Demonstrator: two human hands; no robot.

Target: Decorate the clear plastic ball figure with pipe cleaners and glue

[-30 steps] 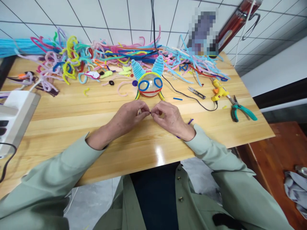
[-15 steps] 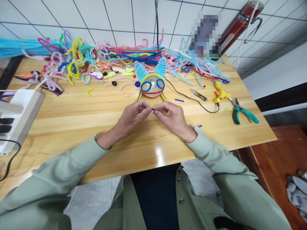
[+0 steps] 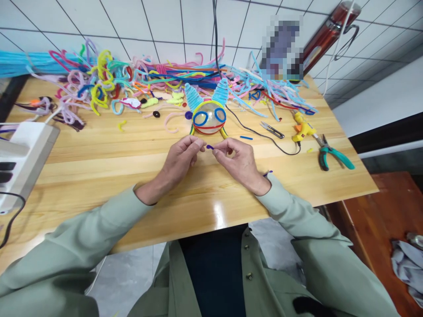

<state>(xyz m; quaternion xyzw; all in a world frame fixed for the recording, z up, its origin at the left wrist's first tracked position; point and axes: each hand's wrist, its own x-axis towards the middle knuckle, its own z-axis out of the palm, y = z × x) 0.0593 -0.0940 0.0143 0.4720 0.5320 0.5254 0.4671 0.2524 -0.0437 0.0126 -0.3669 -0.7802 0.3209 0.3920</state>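
Note:
My right hand [image 3: 238, 159] pinches a short dark purple pipe cleaner [image 3: 209, 147] between thumb and forefinger, and its curled end sticks out to the left. Just left of that curl is my left hand [image 3: 183, 156], its thumb and fingers drawn together, with a small gap to the purple piece. Beyond both hands stands a figure with a clear round body [image 3: 209, 119]. It has light blue fuzzy ears [image 3: 220, 91], blue ring eyes, a red band and yellow-green legs. A purple coil [image 3: 188, 115] touches or lies close to its left side.
Many coloured pipe cleaners [image 3: 185, 77] are heaped along the tiled wall. To the right lie thread snips [image 3: 272, 130], a yellow glue gun [image 3: 302, 127] with its cord, and pliers [image 3: 335, 156]. A white power strip [image 3: 28, 163] sits at left.
My left hand has drawn slightly away from the purple pipe cleaner, baring its curled end. The piece stays in my right hand. The view has shifted a little.

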